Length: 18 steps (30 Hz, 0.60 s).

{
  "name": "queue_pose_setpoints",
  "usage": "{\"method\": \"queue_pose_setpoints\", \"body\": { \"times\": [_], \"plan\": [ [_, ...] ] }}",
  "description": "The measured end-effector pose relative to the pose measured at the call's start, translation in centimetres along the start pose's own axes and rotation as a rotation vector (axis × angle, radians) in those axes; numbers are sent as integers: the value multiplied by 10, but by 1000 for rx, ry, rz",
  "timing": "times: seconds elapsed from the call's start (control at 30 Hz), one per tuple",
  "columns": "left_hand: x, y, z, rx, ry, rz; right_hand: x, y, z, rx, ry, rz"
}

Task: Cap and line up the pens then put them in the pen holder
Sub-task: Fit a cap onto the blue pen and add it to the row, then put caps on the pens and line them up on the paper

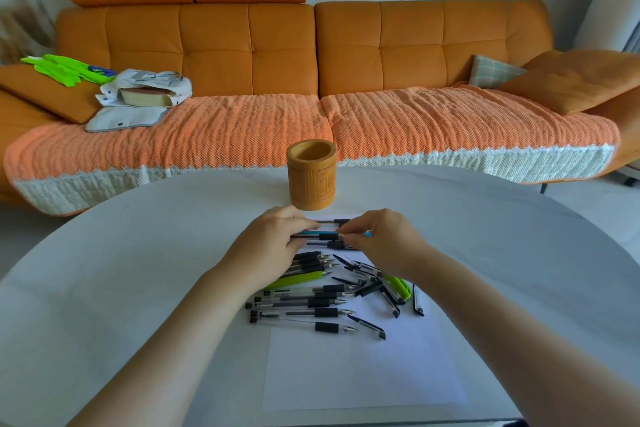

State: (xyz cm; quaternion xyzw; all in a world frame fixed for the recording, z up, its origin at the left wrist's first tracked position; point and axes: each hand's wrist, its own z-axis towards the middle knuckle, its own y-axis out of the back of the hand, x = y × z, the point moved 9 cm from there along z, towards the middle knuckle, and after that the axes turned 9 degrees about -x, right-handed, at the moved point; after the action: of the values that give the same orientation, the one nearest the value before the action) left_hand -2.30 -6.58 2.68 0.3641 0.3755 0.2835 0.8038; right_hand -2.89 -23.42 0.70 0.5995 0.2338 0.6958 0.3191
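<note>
The left hand [277,241] and right hand [379,239] are pinching the ends of the capped pens [329,230] lying just before the bamboo pen holder [311,184], and even inward pressure should be squaring them flush and parallel.

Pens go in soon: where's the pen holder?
Head view: the pen holder stands upright mid-frame near the far edge of the table, just beyond the left hand and right hand.

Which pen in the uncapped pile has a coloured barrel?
The lime-green pen, at the pile's left edge beside the forearm; the rest have clear barrels with black grips.
</note>
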Motion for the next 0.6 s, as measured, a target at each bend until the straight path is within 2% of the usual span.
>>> {"method": "queue_pose_setpoints", "body": {
  "times": [0.13, 0.23, 0.4, 0.6],
  "plan": [
    [12, 7, -1, -24, 60, 62, -15, 9, 3, -23, -31, -21],
    [20, 3, -6, 38, 111, 84, -20, 13, 4, -31, -55, -21],
    [27, -7, -11, 115, 155, 135, -24, 7, 2, 3, -25, -199],
    [29, -13, -12, 165, 190, 122, -22, 4, 1, 41, 7, -283]
  ]
}}
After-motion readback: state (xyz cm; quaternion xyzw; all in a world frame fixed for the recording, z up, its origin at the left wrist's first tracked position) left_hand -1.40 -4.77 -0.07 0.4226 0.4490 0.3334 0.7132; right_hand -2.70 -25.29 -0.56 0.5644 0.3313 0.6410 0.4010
